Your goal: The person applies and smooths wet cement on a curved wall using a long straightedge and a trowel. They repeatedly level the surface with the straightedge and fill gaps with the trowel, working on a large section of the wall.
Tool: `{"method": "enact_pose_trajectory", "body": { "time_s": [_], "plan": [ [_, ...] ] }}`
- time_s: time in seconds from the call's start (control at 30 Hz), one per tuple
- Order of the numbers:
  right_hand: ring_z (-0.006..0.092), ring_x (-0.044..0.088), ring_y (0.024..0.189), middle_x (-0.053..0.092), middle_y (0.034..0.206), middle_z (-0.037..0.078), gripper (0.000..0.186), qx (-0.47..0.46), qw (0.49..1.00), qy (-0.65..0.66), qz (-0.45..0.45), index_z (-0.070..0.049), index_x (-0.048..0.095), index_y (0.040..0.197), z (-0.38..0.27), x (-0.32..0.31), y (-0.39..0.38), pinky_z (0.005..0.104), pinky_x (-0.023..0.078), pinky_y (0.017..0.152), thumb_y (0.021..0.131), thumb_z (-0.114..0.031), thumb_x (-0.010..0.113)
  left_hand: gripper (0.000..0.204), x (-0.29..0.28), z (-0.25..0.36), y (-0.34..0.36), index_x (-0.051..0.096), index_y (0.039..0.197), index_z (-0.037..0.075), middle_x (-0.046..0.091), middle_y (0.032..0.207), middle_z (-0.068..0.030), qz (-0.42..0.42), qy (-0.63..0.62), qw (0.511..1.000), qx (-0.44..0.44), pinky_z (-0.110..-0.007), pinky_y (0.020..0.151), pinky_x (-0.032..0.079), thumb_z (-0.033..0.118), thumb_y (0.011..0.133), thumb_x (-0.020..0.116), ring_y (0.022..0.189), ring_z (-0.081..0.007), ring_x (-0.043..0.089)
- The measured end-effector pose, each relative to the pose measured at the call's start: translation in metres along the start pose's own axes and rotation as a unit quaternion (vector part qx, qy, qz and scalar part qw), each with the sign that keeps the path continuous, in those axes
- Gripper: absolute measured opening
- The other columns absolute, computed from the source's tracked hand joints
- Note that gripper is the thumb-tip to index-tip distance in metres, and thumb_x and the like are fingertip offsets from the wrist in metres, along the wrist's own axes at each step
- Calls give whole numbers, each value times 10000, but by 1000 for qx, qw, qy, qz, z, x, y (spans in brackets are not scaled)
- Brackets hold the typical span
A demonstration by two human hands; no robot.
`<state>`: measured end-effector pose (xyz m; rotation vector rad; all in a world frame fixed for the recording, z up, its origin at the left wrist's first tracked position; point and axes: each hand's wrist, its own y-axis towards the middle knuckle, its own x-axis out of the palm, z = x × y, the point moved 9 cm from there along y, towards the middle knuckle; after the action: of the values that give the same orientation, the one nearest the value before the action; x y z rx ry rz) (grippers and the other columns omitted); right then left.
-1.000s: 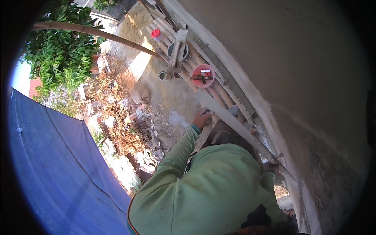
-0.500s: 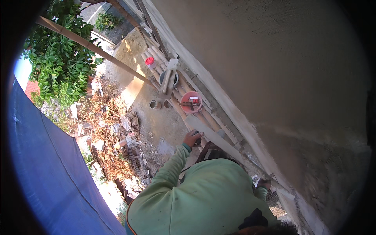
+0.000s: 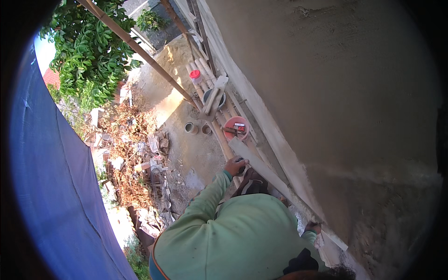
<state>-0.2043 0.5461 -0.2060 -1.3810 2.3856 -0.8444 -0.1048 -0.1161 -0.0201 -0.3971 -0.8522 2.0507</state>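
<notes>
A long, flat, pale grey straightedge board (image 3: 268, 175) runs slantwise beside the plastered wall (image 3: 336, 102). My left hand (image 3: 235, 166) is closed at the board's near edge, toward its upper end, with a dark rounded piece showing at the fingers. Farther down, my right hand (image 3: 313, 227) grips the board close to its lower end; the fingers there are partly hidden. The wall surface is grey-brown, smooth in the upper part and rougher low down on the right. My green-sleeved arms and torso cover part of the platform.
Bamboo poles (image 3: 219, 133) form a narrow platform along the wall. On it stand a pink bucket (image 3: 242, 122) with tools, a dark bucket under a long float (image 3: 213, 100), and a red-lidded jar (image 3: 196, 77). Pots (image 3: 190, 127), debris and a blue tarp (image 3: 60, 186) lie left.
The view has turned, so the platform and buckets appear farther right. The board's lower end and my right hand sit slightly lower in the picture. Both hands keep their hold.
</notes>
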Motion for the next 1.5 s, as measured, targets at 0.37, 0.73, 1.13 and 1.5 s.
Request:
{"method": "enact_pose_trajectory", "body": {
  "time_s": [0.37, 0.73, 1.13, 1.5],
  "plan": [
    [298, 674, 1022, 675, 1171, 149, 302, -117, 857, -502, -35, 2, 625, 1197, -15, 22, -11, 412, 599, 871, 962, -143, 502, 421, -36, 0, -3, 620, 1135, 115, 599, 1002, -37, 37, -111, 993, -14, -435, 708, 602, 437, 877, 705, 898, -190, 595],
    [341, 699, 993, 700, 1107, 206, 398, -78, 535, -841, 24, 15, 681, 1112, -94, 54, -78, 450, 582, 881, 930, -310, 543, 674, -95, -71, 88, 573, 1237, 90, 617, 1127, -95, 123, -353, 906, -197, -523, 734, 606, 671, 897, 579, 1025, -313, 627],
    [397, 709, 942, 727, 993, 223, 500, -105, 475, -868, 101, -1, 727, 1033, -132, 56, -120, 485, 572, 843, 919, -444, 524, 487, -178, -75, 285, 678, 1072, 60, 687, 903, -99, 235, 331, 913, 33, -416, 742, 529, 490, 852, 743, 821, -239, 659],
    [373, 712, 955, 727, 986, 228, 383, -16, 407, -904, 126, 20, 710, 1009, -116, 37, -152, 476, 557, 854, 902, -329, 592, 373, -199, -116, 435, 692, 822, 32, 695, 755, -138, 327, 135, 934, 45, -408, 705, 498, 397, 897, 722, 694, -260, 652]
  ]
}}
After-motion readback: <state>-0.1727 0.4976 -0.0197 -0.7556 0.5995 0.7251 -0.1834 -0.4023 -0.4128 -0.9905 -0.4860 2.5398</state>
